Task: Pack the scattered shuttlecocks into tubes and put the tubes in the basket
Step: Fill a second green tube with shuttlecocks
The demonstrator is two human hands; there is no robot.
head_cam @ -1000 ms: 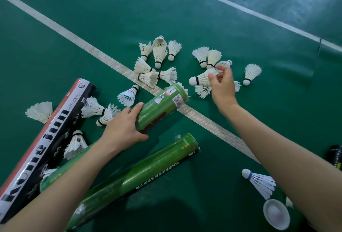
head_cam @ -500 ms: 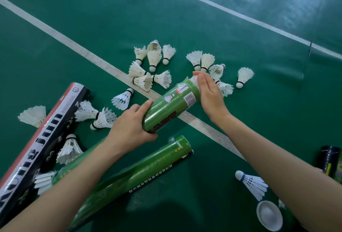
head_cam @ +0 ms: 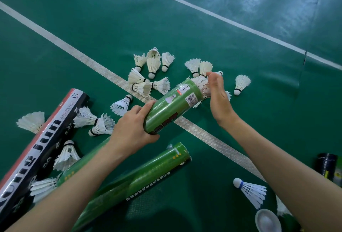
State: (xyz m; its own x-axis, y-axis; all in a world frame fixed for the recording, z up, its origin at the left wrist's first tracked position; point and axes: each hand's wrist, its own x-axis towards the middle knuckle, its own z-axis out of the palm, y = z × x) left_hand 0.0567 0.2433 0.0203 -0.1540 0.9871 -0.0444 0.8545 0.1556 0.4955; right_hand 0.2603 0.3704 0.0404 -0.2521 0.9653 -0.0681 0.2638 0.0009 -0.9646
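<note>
You are kneeling or bending over a green court floor point(head_cam: 111, 18) that a white boundary line point(head_cam: 55, 41) is crossing from the left edge down towards your right forearm. A long black tube with a red stripe and white lettering point(head_cam: 37, 148) is lying along the left side, and a long green tube point(head_cam: 129, 185) is lying on the floor between your forearms, with a second green one point(head_cam: 77, 168) showing partly under your left arm. Your left hand point(head_cam: 131, 130) is holding a shorter-looking green tube with a barcode label point(head_cam: 172, 105) tilted above the line, its fingers point(head_cam: 140, 109) and thumb wrapping round its lower part. Your right hand point(head_cam: 218, 98) is meeting the tube's open mouth with fingers straight and together, grasping nothing, the palm pressing on the feathers of a shuttlecock point(head_cam: 201, 83) that is sticking out of the mouth. A dark tube point(head_cam: 327, 167) is standing at the right edge. Loose white shuttlecocks point(head_cam: 153, 65) are lying scattered beyond and left of the held tube, several touching each other, and one is resting apart to the right point(head_cam: 241, 83). A blue-banded shuttlecock point(head_cam: 251, 191) is lying near your right forearm, just above a white round cap point(head_cam: 267, 220).
</note>
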